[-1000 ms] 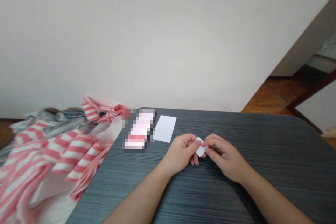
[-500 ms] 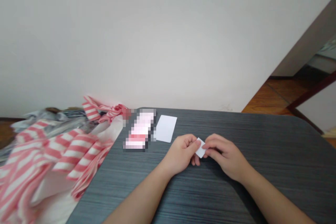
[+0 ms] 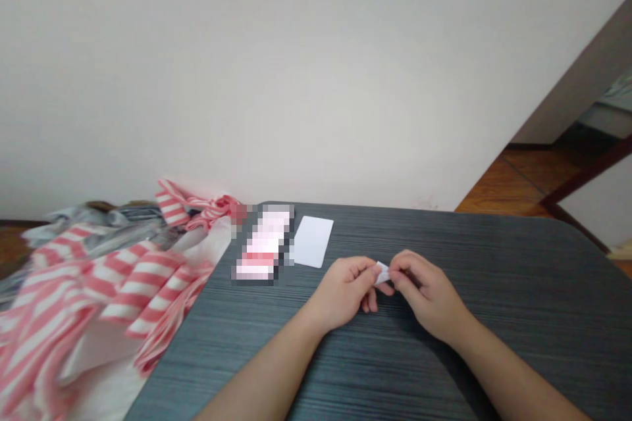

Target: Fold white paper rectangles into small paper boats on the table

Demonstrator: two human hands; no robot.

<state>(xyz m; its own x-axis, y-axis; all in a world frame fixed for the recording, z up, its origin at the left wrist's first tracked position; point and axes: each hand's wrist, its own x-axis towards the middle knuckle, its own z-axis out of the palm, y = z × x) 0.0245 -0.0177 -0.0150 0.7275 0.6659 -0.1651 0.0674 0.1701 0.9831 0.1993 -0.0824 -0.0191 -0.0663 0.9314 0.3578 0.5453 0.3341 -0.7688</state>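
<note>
Between my two hands, above the dark table (image 3: 266, 335), is a small piece of white paper (image 3: 382, 273). My left hand (image 3: 348, 289) pinches its left side with thumb and forefinger, while the lower fingers curl beneath it. The fingertips of my right hand (image 3: 419, 286) close on its right edge. Part of the paper is hidden by the fingers, and the visible part looks narrow and folded or tilted. Farther left, a white rectangular card or sheet (image 3: 313, 241) lies flat on the table.
A pixelated phone-like object (image 3: 264, 243) lies left of the white sheet. Red-and-white striped cloth (image 3: 138, 289) and grey clothes (image 3: 143, 230) are heaped beyond the table's left edge. A pale wall (image 3: 316, 79) stands behind the table; wooden floor (image 3: 513, 177) shows at right.
The paper between my hands now shows a narrower face, as if folded or turned. My right fingertips have drawn together at its right edge. The sheet and the phone-like object stay put.
</note>
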